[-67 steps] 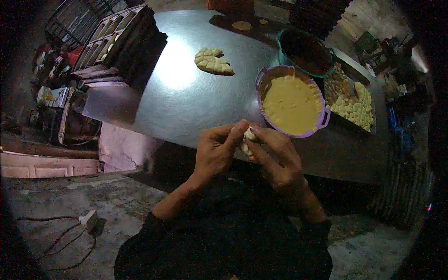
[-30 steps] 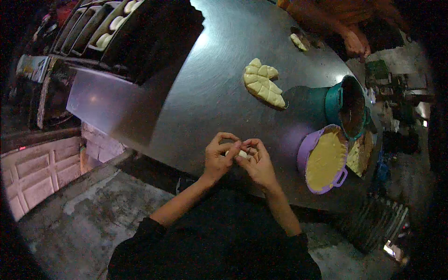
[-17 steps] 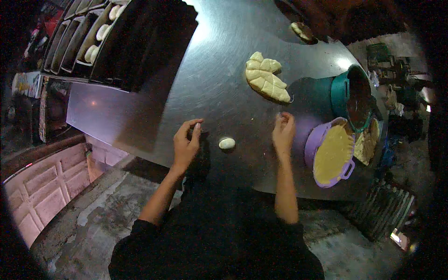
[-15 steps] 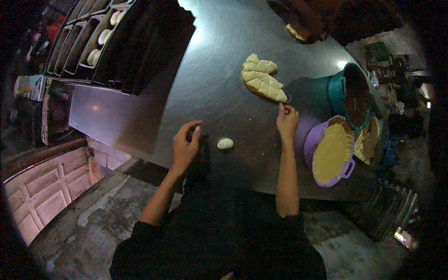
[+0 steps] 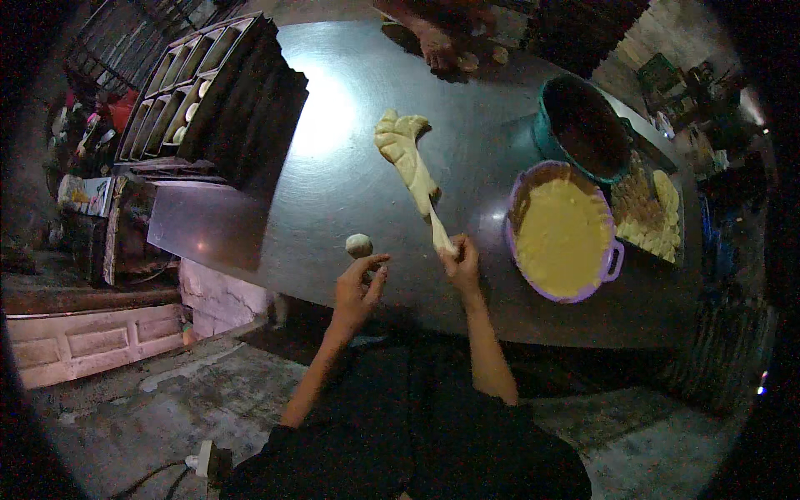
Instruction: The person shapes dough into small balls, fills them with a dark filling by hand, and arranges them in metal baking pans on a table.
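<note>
My right hand [image 5: 458, 268] grips the end of a pale dough strip [image 5: 442, 237], stretched from a scored dough slab [image 5: 400, 146] lying on the steel table [image 5: 308, 217]. My left hand [image 5: 361, 292] holds nothing, its fingers curved and apart, just below a small round dough piece [image 5: 358, 245] resting on the table. Right of my right hand stands a purple basin [image 5: 558, 233] of yellow filling. Behind it is a teal tub [image 5: 583, 125] with dark contents I cannot make out, beside a tray of cut dough pieces [image 5: 658, 208].
A co-worker's hand [image 5: 433, 50] is at the far edge of the table, near small round pieces. Stacked dark baking pans [image 5: 200, 92], some holding white dough, stand at the left. A white socket block [image 5: 200, 458] with cables lies low on the left.
The small dough piece was let go from my hands onto the table. My right hand reached the slab and has pulled back toward me, stretching a strip from it. The view has shifted.
</note>
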Available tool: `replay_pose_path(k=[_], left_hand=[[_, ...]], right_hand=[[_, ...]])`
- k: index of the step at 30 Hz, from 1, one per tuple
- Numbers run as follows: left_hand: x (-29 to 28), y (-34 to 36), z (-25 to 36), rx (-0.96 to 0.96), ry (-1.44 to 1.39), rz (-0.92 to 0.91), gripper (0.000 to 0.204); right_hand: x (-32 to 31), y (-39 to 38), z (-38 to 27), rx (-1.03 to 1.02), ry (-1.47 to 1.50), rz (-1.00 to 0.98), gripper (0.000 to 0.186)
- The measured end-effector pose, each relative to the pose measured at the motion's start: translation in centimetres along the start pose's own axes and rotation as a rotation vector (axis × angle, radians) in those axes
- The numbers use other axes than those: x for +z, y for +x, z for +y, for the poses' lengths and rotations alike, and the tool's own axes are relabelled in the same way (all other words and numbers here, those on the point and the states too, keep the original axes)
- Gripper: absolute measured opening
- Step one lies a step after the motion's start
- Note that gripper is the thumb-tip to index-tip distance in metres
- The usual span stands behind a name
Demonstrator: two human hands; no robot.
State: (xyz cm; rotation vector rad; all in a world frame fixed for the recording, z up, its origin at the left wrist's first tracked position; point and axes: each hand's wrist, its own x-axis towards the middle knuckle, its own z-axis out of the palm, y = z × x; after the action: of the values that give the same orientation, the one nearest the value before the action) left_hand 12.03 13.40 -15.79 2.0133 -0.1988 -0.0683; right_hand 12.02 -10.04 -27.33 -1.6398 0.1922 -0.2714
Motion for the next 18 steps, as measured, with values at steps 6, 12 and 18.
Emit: replay_pose_path(k=[6,12,18], left_hand=[[7.2,-4.5,4.4,0.249,0.082,-0.277,0.026],[11.6,-6.2,11.9,-0.072,-0.489,-0.516,0.029],[12.5,-6.2,18.8,0.023,-0.580,-0.319,0.028]], right_hand=[[-7.1,-11.8,-9.1,0.196,-0.067,-0.107,0.027],[-13.5,-12.5,-18.2,0.036,-0.042,-0.155,0.045],[-14.6,-11.9,-23.7,-0.138,-0.075,0.121,0.036]])
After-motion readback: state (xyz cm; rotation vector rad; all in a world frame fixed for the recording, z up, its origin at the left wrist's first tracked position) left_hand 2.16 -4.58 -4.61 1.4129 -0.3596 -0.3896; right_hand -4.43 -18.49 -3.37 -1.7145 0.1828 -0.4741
